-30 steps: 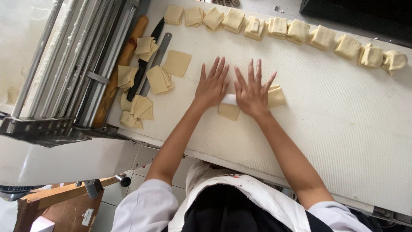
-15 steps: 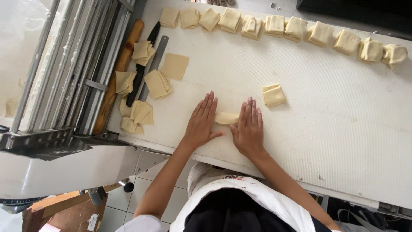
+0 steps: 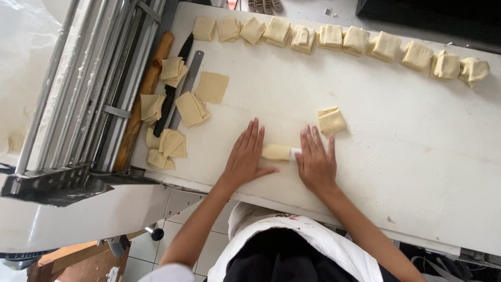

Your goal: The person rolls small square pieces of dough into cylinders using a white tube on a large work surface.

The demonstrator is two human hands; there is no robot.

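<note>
Dough roll [image 3: 276,152]: pale, short cylinder lying flat on the tabletop near its front edge, between the two hands and touching both.
Left hand [image 3: 246,155]: open, palm down, fingers stretched and together, thumb spread toward the roll; its inner edge rests on the roll's left end.
Right hand [image 3: 315,158]: open, palm down, fingers slightly fanned; its inner edge covers the roll's right end, where a small white piece shows at the thumb.
Folded piece [image 3: 331,120]: single folded dough square just beyond the right hand's fingertips, apart from them.
Flat square [image 3: 212,86]: unfolded dough sheet, far-left of the left hand.
Cut squares [image 3: 172,109]: loose stacks scattered at the tabletop's left edge, some leaning on the knife and rolling pin.
Knife [image 3: 172,91]: dark blade and handle, lying among the squares beside a metal ruler [image 3: 189,81].
Rolling pin [image 3: 143,96]: wooden, along the left edge.
Folded row [image 3: 339,39]: line of folded dough pieces along the far edge.
Tabletop [image 3: 417,156]: white, lightly floured.
Sheeter [image 3: 78,94]: metal rollers at left.
</note>
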